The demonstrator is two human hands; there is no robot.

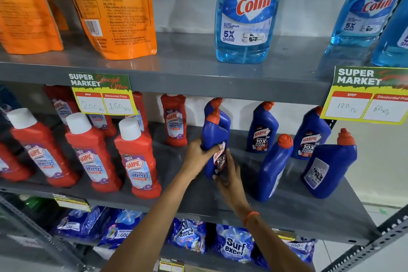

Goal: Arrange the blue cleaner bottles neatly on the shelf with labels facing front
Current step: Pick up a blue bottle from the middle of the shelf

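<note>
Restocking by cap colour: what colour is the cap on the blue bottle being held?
Orange-red cap on the held blue bottle, clear in the head view.

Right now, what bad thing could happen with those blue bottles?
The blue Harpic bottle held by the left hand and right hand might bump the bottle right behind it. The person's right arm could also knock the back-facing bottle standing close to the shelf edge.

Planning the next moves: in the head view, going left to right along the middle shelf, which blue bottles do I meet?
Held bottle in both hands, left hand and right hand → back bottle → front tilted bottle → second back bottle → back-label bottle.
</note>
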